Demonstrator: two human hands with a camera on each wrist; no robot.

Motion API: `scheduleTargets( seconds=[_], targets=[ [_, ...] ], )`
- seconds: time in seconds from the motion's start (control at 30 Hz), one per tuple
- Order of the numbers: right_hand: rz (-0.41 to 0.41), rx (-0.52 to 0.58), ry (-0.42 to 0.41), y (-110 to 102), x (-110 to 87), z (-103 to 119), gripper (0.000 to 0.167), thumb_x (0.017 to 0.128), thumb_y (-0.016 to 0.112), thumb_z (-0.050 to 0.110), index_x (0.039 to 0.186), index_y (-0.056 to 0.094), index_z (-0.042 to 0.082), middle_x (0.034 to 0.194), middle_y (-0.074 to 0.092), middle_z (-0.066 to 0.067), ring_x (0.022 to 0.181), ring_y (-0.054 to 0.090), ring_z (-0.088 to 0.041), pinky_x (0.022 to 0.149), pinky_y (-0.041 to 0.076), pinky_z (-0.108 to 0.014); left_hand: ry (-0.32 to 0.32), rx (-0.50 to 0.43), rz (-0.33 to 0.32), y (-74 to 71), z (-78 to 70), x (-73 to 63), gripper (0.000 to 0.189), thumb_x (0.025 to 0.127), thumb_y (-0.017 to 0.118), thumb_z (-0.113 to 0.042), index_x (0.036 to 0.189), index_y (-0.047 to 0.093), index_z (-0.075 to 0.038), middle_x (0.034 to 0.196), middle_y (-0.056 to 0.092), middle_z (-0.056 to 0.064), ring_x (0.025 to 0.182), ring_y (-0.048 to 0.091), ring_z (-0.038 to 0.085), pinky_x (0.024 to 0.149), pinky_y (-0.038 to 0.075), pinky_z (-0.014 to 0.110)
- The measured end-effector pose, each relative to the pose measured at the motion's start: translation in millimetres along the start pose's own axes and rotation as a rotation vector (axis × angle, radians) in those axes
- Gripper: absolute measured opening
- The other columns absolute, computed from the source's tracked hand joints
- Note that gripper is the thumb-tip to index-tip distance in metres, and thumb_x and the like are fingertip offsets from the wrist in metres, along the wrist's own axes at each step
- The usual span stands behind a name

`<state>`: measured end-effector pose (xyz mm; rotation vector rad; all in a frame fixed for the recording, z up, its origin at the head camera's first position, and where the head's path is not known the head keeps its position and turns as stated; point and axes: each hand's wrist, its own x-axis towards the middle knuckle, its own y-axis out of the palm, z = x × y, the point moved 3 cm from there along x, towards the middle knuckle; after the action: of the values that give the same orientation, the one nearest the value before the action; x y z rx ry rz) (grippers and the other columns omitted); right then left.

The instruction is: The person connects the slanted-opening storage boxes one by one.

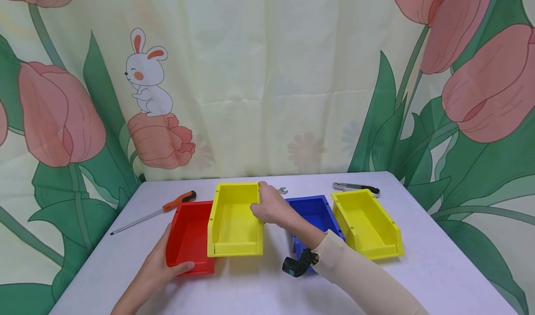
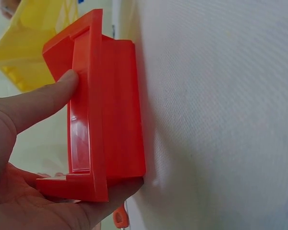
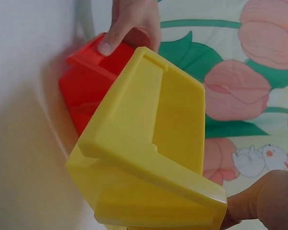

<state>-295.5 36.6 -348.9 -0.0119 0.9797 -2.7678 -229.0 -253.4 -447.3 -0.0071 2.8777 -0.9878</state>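
Observation:
A red plastic storage bin [image 1: 193, 233] stands on the white table, and my left hand [image 1: 156, 261] grips its near left corner. In the left wrist view the thumb [image 2: 62, 86] lies over the bin's front lip while the fingers run along its side and under the rim. My right hand [image 1: 273, 206] holds a yellow storage bin [image 1: 235, 219] by its right wall, thumb inside. That bin hangs above the table, tilted, its left side overlapping the red bin. In the right wrist view this yellow bin [image 3: 180, 124] looks empty inside.
Partly behind my right forearm stands a blue bin [image 1: 313, 208]. A second yellow bin [image 1: 372, 222] is to its right, with a utility knife [image 1: 355, 187] behind it. An orange-handled screwdriver [image 1: 173, 204] lies at the left; a wrench end [image 1: 283, 190] shows at the back.

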Motion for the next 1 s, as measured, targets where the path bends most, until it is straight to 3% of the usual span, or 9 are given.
scheduleTargets(
  seconds=[0.5,1.0],
  targets=[
    [0.009,0.018,-0.02,-1.1,-0.6,-2.9,0.067,0.093,0.065,0.0,0.155,0.038,-0.006,0.121,0.063,-0.022,0.094,0.063,-0.027,0.085,0.064,-0.04,0.003,0.001,-0.001,1.1,1.3,-0.3,0.139,0.069,0.1,-0.027,0.171,0.006,-0.014,0.163,0.037,0.02,0.144,0.042,0.046,0.09,0.067,0.048],
    [0.022,0.01,-0.001,-2.7,-1.4,0.6,0.066,0.095,0.066,0.002,0.155,0.038,-0.003,0.116,0.063,-0.017,0.091,0.064,-0.026,0.077,0.065,-0.036,-0.018,0.011,0.001,1.0,0.4,0.0,0.14,0.07,0.099,-0.025,0.171,0.004,-0.012,0.163,0.036,0.021,0.144,0.041,0.048,0.089,0.067,0.049]
  ],
)
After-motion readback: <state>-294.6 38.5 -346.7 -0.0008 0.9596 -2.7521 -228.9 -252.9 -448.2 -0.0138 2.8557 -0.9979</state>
